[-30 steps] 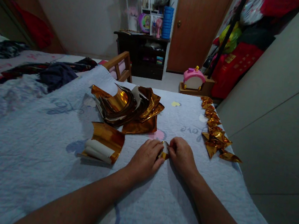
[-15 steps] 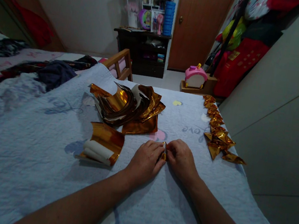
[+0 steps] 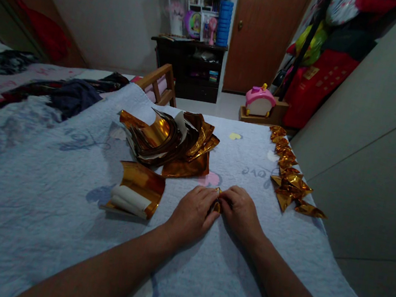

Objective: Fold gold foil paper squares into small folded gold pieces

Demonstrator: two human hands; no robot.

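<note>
Between my two hands is a small piece of gold foil paper (image 3: 216, 207), mostly covered by fingers. My left hand (image 3: 195, 211) is closed on its left side, thumb and fingertips pinching it. From the right, my right hand (image 3: 241, 210) pinches the same piece with bent fingers. Curled gold foil sheets (image 3: 139, 189) with pale backs lie left of my left hand. Behind them rests a thick stack of gold foil sheets (image 3: 159, 135). A row of folded gold foil pieces (image 3: 290, 179) runs along the right edge of the bed.
A pale blue patterned bedspread (image 3: 41, 224) lies under everything. Dark clothes (image 3: 75, 98) are heaped at the far left. Beyond the bed stand a wooden chair (image 3: 161, 83), a dark cabinet (image 3: 197, 76) and a pink toy (image 3: 260, 102). A pale panel (image 3: 380, 146) rises at the right.
The fingertips of my right hand have shifted slightly left over the foil piece, and less of its pale side shows. My left hand stays about where it was.
</note>
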